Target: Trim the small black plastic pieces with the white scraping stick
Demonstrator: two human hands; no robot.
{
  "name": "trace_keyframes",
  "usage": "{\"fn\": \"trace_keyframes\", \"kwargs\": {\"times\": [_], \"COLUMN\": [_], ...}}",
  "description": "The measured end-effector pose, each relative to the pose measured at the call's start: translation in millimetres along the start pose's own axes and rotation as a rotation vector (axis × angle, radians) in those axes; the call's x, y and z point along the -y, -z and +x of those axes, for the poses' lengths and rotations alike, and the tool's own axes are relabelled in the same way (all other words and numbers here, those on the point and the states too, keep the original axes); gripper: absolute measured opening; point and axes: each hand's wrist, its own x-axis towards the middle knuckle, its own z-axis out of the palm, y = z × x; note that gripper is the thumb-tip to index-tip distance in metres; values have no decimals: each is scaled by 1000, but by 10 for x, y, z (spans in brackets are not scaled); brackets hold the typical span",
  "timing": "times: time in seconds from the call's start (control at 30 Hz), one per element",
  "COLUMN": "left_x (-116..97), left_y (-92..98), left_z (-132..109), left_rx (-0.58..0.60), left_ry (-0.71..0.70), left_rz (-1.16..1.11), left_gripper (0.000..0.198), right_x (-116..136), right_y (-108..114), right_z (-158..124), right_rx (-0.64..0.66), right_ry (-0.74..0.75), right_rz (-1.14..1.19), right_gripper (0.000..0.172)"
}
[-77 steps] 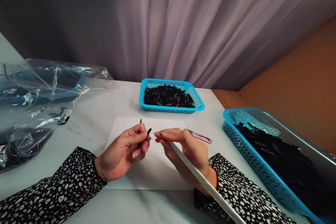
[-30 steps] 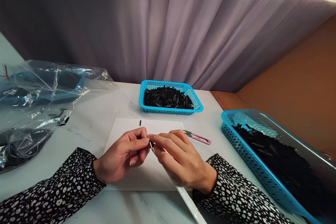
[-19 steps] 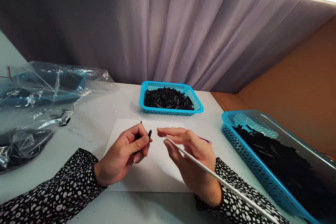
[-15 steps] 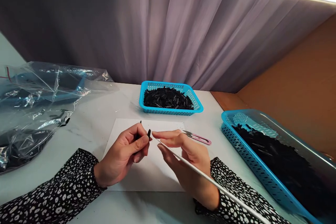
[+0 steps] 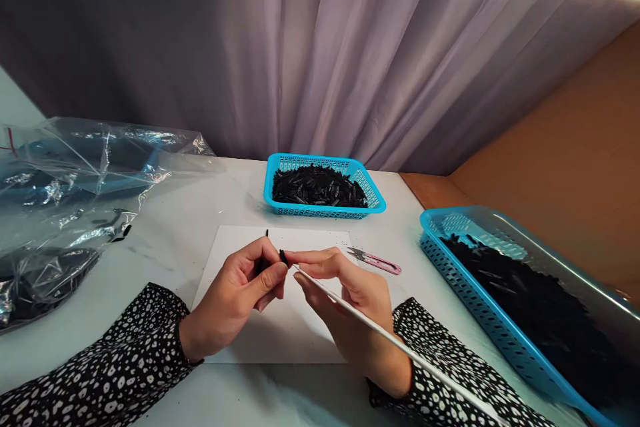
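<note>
My left hand (image 5: 227, 300) is closed, pinching a small black strip (image 5: 283, 258) between thumb and forefinger. More black material is tucked in its curled fingers, mostly hidden. My right hand (image 5: 357, 310) holds a long thin white rod (image 5: 380, 327) near its narrow tip, between the thumb and fingers. The rod slants across the wrist towards the lower right. Its tip lies close to the strip, and my right forefinger reaches the strip's upper end; whether the tip touches it I cannot tell. Both hands are over a white sheet (image 5: 310, 340) on the table.
Pink-handled thread snips (image 5: 374, 259) lie right of the sheet. Behind it stands a blue basket (image 5: 325, 211) of small black pieces. A larger blue basket (image 5: 480, 307) of black pieces is at the right. Clear plastic bags (image 5: 100, 167) spread over the left side.
My right hand has moved slightly left, bringing its forefinger and the rod's tip up to the strip. The strip's upper end now leans left instead of standing upright.
</note>
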Motion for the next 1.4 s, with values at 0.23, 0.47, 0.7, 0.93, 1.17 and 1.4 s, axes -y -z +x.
{"fn": "trace_keyframes", "kwargs": {"times": [0.23, 0.47, 0.7, 0.93, 1.17, 1.4], "left_x": [37, -34, -99, -76, -68, -56], "left_y": [2, -43, -49, -9, 32, 60], "left_z": [-20, -18, -11, -9, 15, 28], "left_rx": [-4, 14, 61, 86, 74, 86], "left_ry": [-19, 82, 186, 172, 184, 147], "left_rz": [21, -83, -128, -142, -83, 33], "left_gripper": [34, 40, 42, 41, 42, 34], "right_x": [-24, -39, -122, -284, -285, -186], "right_y": [-13, 14, 47, 31, 37, 83], "right_z": [-14, 59, 120, 208, 195, 160], "right_rx": [29, 44, -36, -71, -52, 133], "right_ry": [183, 556, 489, -47, -37, 214], "right_rz": [-115, -425, -415, -132, 37, -3], "right_gripper": [13, 21, 19, 6, 12, 8]}}
